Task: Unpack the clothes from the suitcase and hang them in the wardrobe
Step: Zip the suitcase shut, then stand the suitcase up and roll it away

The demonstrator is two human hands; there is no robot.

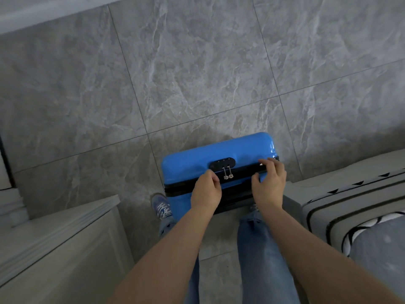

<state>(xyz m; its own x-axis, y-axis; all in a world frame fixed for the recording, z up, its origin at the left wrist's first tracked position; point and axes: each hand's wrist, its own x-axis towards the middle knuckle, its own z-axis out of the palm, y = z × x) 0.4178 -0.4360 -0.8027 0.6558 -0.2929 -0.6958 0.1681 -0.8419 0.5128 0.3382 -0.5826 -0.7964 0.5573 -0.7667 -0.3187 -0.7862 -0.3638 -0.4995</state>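
Observation:
A bright blue hard-shell suitcase stands upright and zipped shut on the floor right in front of my feet. A black zipper band runs across its top, and two metal zipper pulls hang from the black combination lock. My left hand lies on the zipper band just left of the pulls with its fingers curled. My right hand clasps the top near the right end, bent fingers on the far side of the band and the thumb on the near side. No clothes or wardrobe interior are in view.
Grey marble-look floor tiles stretch ahead. A pale cabinet or wardrobe side stands at lower left. A bed with a striped cover fills the lower right, touching the suitcase's right side. My legs in jeans and a blue shoe are below.

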